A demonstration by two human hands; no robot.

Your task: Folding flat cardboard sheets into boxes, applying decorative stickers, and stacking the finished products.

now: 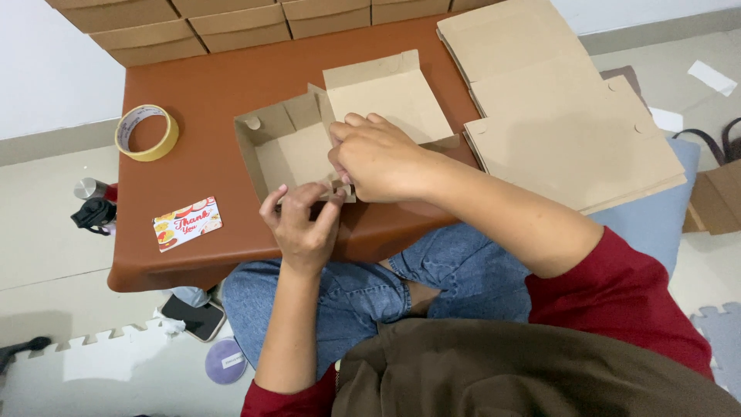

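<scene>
A half-folded brown cardboard box [285,143] lies on the low brown table [216,85], its lid flap standing open toward the far side. My left hand [302,224] pinches the box's near wall at its edge. My right hand [378,158] reaches over the box's near right corner and presses a flap there with bent fingers. The folded corner itself is hidden under my hands.
A stack of flat cardboard blanks [563,108] lies to the right. Folded boxes [231,23] line the table's far edge. A roll of yellow tape [147,133] and a small printed card [187,223] lie on the left. A phone [194,315] is on the floor.
</scene>
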